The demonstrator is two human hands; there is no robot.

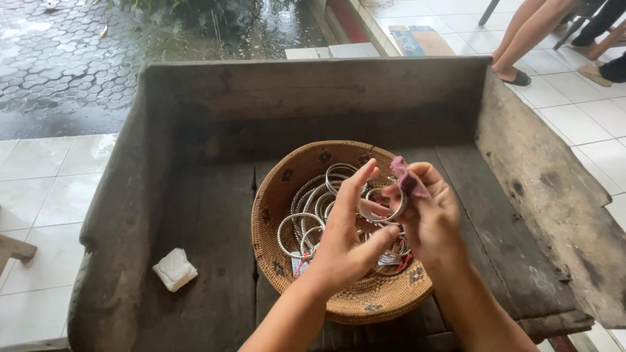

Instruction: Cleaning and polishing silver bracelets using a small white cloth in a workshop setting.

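Over the round woven basket (365, 301), both hands work on one silver bangle (388, 207). The left hand (344, 236) pinches its near edge between thumb and fingers and holds it up, just above the basket's middle. The right hand (432, 220) is closed on a small pink cloth (407, 177), pressed to the bangle's far rim. This looks like the rubbing or polishing step on this one ring; going on would call for turning the bangle in the left fingers so the cloth reaches a fresh stretch. More silver bangles (306, 215) lie heaped in the basket, partly hidden behind the hands, so their number is unclear. The basket sits in a dark wooden tray (208, 215), with a folded white tissue (175, 268) well to its left. Someone's legs (525, 39) are cut off beyond the tray's far right corner.
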